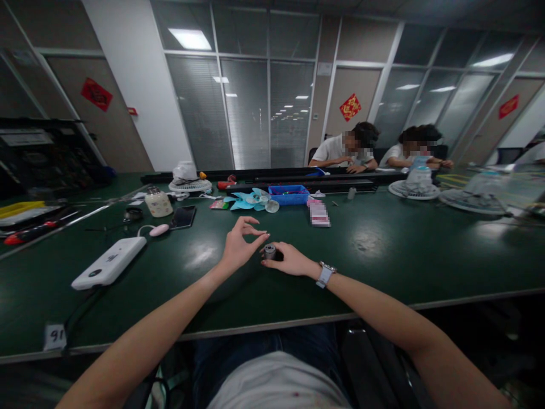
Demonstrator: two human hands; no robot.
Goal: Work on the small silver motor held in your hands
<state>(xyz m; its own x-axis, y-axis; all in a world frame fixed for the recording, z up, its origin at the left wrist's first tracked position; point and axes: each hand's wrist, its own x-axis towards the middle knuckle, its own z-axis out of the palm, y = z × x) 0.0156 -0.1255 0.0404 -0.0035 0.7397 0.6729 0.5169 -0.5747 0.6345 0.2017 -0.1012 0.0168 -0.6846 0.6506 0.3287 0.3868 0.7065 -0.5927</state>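
A small dark grey metal cylinder [269, 252] stands upright on the green table, with a round opening or recess in its top. My right hand [293, 260], wearing a wristwatch [326, 274], is closed around it, thumb in front and fingers behind. Just above and to the left of the cylinder is my left hand [242, 244]. Its thumb and a finger meet at the tips in a pinch while another finger is raised. Whatever lies between those tips is too small to make out.
Left on the table [162, 295] are a white power bank [109, 262], a phone [183, 217] and a cream jar [159, 203]. Blue fan blades [247, 200], a blue basket [288, 195] and a pink-white packet [319, 213] lie beyond my hands. Two people sit across, near fan parts [414, 189].
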